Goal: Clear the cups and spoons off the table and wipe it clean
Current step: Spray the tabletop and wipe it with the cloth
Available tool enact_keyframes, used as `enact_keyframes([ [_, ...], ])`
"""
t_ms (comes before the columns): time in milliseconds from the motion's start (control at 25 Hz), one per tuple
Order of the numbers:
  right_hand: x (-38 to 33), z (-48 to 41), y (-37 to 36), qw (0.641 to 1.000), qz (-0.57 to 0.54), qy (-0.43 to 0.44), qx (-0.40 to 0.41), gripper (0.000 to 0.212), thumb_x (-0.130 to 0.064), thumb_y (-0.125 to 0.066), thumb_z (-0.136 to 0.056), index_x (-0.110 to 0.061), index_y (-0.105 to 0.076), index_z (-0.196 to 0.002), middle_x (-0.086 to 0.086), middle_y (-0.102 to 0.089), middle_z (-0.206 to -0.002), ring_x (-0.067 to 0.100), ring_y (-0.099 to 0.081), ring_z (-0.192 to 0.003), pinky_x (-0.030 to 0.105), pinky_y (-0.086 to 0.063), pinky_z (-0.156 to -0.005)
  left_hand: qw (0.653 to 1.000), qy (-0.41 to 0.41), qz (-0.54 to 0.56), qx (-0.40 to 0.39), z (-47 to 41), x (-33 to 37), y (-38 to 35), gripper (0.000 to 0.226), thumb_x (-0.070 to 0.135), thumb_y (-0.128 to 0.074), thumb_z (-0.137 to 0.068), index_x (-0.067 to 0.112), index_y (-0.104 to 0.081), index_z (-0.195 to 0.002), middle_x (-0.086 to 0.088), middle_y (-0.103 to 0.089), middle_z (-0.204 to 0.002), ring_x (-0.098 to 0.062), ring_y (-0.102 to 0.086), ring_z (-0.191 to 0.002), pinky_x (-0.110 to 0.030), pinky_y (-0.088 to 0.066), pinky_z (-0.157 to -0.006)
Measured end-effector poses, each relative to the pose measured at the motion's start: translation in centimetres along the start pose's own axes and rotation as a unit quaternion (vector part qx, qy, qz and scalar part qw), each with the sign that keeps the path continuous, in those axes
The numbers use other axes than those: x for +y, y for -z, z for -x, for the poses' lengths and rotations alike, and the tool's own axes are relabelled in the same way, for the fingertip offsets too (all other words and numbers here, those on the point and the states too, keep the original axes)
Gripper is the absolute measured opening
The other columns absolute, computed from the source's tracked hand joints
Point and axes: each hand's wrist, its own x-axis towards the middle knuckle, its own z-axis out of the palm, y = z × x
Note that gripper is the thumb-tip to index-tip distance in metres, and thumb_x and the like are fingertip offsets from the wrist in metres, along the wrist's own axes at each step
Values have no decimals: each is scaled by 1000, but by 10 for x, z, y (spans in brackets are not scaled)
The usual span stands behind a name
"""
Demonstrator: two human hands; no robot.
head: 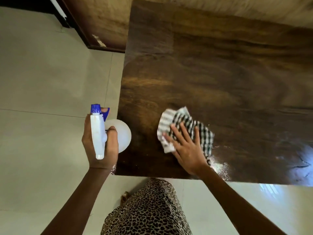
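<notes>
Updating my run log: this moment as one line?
phase: wiping | left hand: grips spray bottle | right hand: presses checked cloth on table

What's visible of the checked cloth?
The checked cloth looks like soft woven fabric, white with dark checks, crumpled and loosely bunched rather than folded. It lies on the dark wooden table near its near-left corner. The right hand presses flat on it with straight, spread fingers, covering its near part. Only the hand and the tabletop touch it.
</notes>
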Motion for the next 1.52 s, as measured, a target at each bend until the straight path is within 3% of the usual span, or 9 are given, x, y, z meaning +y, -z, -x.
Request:
enact_keyframes([
  [80, 6, 46, -9, 1000, 5, 1, -25, 61, -42, -27, -90, -37, -8, -148, 1, -15, -157, 22, -2, -145, 65, -13, -106, 1000, -13, 20, -19, 1, 2, 1, 38, 19, -54, -79, 11, -46, -115, 29, -53, -94, 11, -54, -82, -7, -45, -76],
  [320, 56, -16, 14, 900, -183, -394, 34, 51, -43, -23, -99, -32, -15, -148, -3, 0, -159, 21, 9, -145, 67, 8, -106, 993, -45, 59, -91, 1, 21, 8, 48, 11, -53, -81, -6, -46, -125, -6, -58, -109, -15, -62, -96, -11, -48, -85],
  [520, -53, -56, 18, 956, -123, -266, -4, 53, -47, -20, -99, -36, -4, -148, -2, 6, -158, 23, 11, -144, 66, 10, -105, 999, -16, 39, -33, 45, 7, 68, 46, 14, -53, -79, -2, -51, -122, 5, -58, -97, -3, -54, -84, -13, -47, -76],
  [680, -157, -52, 11, 994, -26, -95, -46, 57, -47, -19, -99, -35, 11, -147, 1, 17, -157, 27, 18, -143, 66, 6, -108, 999, -4, 16, -28, 79, -22, 129, 37, 8, -51, -77, 21, -55, -111, 35, -59, -87, 7, -55, -79, -17, -47, -73],
  [840, -182, -1, -9, 998, -28, 41, -48, 59, -37, -26, -100, -35, 15, -142, -2, 21, -152, 23, 20, -140, 54, 13, -111, 999, 41, 0, -35, 97, -43, 166, 45, 11, -50, -74, 8, -57, -119, 27, -60, -94, -9, -58, -86, -35, -51, -79],
  [1000, -113, 62, -23, 980, -126, -148, 35, 64, -17, -46, -95, -29, -8, -146, -1, -5, -155, 22, 5, -142, 56, -4, -115, 997, 35, 6, -68, 98, -45, 176, 43, 9, -49, -72, 12, -57, -114, 30, -61, -85, 5, -55, -79, -11, -46, -74],
  [1200, -81, 47, -9, 901, -187, -390, 29, 53, -27, -29, -101, -28, -8, -149, 3, 3, -159, 25, 9, -145, 58, 1, -114, 997, 42, 21, -62, 93, -39, 169, 44, 10, -53, -72, 5, -56, -115, 21, -55, -90, -4, -59, -76, -5, -45, -68],
  [1400, -178, -18, 3, 987, -100, -125, -15, 62, -25, -34, -100, -28, 5, -149, 5, 14, -157, 25, 21, -140, 49, 16, -107, 996, 26, 28, -76, 91, -32, 165, 45, 5, -50, -72, 13, -56, -116, 22, -59, -96, 3, -57, -82, -11, -47, -75],
  [1520, -207, -1, -3, 995, -85, -4, -50, 57, -32, -26, -101, -33, 13, -143, -3, 20, -152, 19, 28, -134, 43, 21, -108, 994, -8, 13, -107, 88, -24, 164, 49, -2, -46, -69, 16, -57, -113, 29, -60, -98, 6, -55, -83, -6, -44, -74],
])
